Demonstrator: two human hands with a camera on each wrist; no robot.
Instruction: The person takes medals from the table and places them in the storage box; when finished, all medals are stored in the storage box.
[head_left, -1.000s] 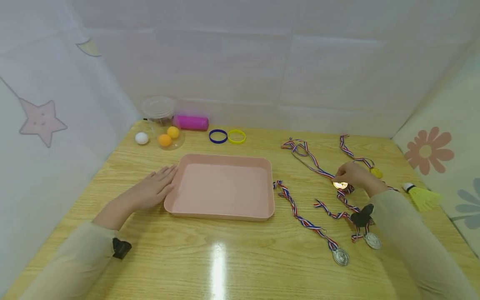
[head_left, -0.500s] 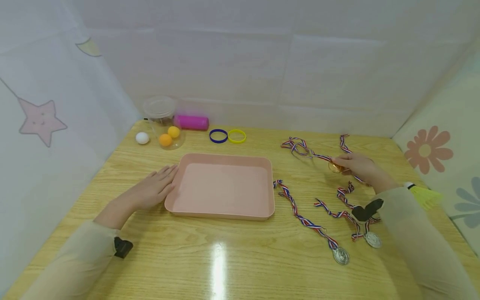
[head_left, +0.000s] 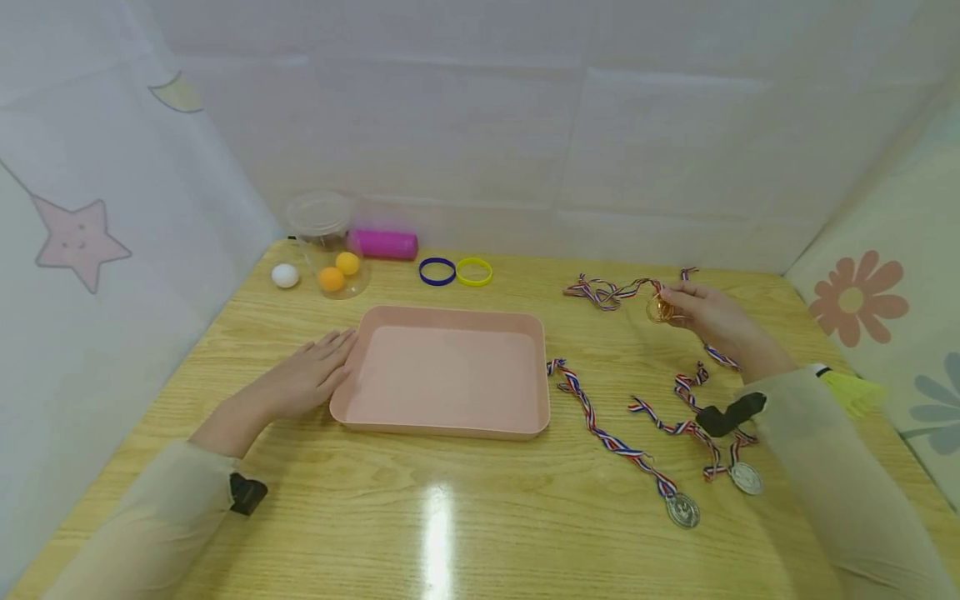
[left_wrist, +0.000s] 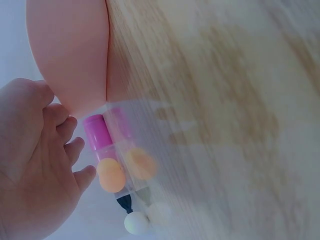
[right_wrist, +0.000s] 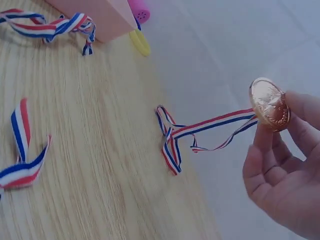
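Note:
In the head view my right hand [head_left: 712, 321] pinches a gold medal [head_left: 660, 308] between thumb and fingers, up off the table. Its striped ribbon [right_wrist: 215, 124] trails down to the wood. My left hand [head_left: 307, 379] lies with straight fingers against the left side of a pink tray [head_left: 450, 375]. Two silver medals, one nearer me [head_left: 682, 510] and another [head_left: 746, 478] close to my right forearm, lie on their red, white and blue ribbons. Past my right hand, another ribbon [head_left: 722, 357] is partly covered by the arm.
At the back left stand a clear container [head_left: 318, 217] with orange balls [head_left: 332, 279], a white ball [head_left: 285, 276] and a magenta cylinder [head_left: 386, 245]. Blue [head_left: 437, 272] and yellow [head_left: 474, 272] wristbands lie behind the tray. A yellow shuttlecock [head_left: 851, 392] sits at the right edge.
My right hand has lifted the gold medal and moved it away from me and slightly left, its ribbon bunching toward the back. The left hand has stayed at the tray.

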